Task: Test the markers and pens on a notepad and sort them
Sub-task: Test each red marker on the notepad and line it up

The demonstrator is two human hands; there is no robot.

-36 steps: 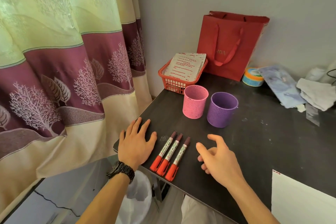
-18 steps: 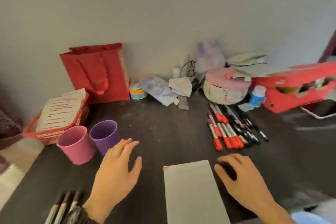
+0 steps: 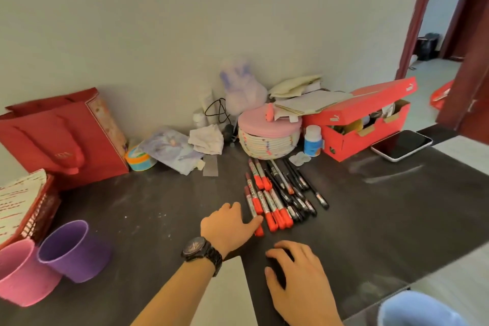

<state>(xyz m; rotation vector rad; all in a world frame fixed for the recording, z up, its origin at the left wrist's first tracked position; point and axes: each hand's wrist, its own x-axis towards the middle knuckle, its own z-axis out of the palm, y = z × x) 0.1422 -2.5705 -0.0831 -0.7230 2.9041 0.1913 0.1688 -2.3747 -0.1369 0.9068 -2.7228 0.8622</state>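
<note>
Two cups stand side by side at the left of the dark table [image 3: 148,206], a pink cup [image 3: 21,272] and a purple cup [image 3: 74,251], just touching. Looking into the purple one, I see only its own purple wall. Behind them a red mesh basket [image 3: 43,216] holds sheets of paper with red print. A round woven basket [image 3: 268,144] sits by the wall with a pink lid on it, so what is inside is hidden. Next to it a red shoebox [image 3: 352,140] has its lid tipped up. Bits of card and other things poke out, but I cannot tell what they are.

The red markers [image 3: 266,205] lie in a bunch in the middle of the table, just in front of the woven basket. They lie long-ways from the person toward the wall, red caps toward the person and dark ends toward the wall, leaning a little left. Black pens [image 3: 300,189] lie touching them on the right, pointing much the same way.

The left hand [image 3: 229,227] lies palm down, fingers close together, and its thumb touches the nearest red marker. The right hand [image 3: 299,280] has its fingers spread and bent, tips on the table, holding nothing. A white notepad [image 3: 227,291] lies under the left forearm at the near edge.
</note>
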